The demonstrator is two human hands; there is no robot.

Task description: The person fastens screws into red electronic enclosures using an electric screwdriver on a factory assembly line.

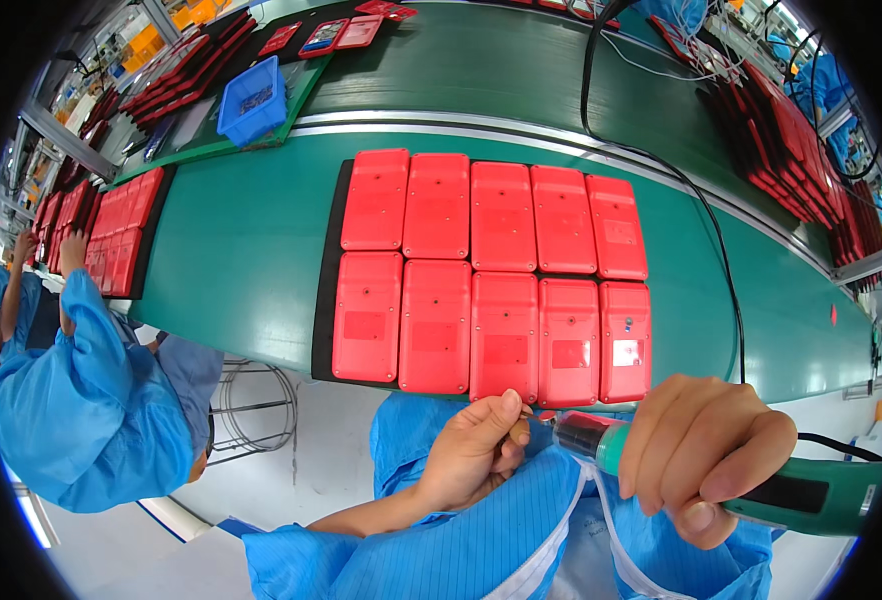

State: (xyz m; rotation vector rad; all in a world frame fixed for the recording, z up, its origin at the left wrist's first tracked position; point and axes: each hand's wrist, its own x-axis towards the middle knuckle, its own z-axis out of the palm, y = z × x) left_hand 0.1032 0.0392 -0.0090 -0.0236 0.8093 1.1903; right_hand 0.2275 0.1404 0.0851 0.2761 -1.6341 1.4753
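Note:
My right hand (701, 450) is wrapped round a green and black electric screwdriver (821, 497), held sideways with its tip toward the left. My left hand (476, 445) is pinched closed right at the bit; whatever lies between its fingertips is too small to make out. Just beyond both hands, red plastic cases (502, 215) lie in two rows on a black tray (331, 240). Small screw holes show on the cases. On the near right case (625, 340) there is a shiny label and a small dark spot near the top.
A black cable (706, 200) hangs across the green bench (231, 240) at the right. Far left on the bench stands a blue bin (253, 103) of small parts. A co-worker in a blue smock (91, 400) handles more red cases. Stacked trays (781, 150) rise at the right.

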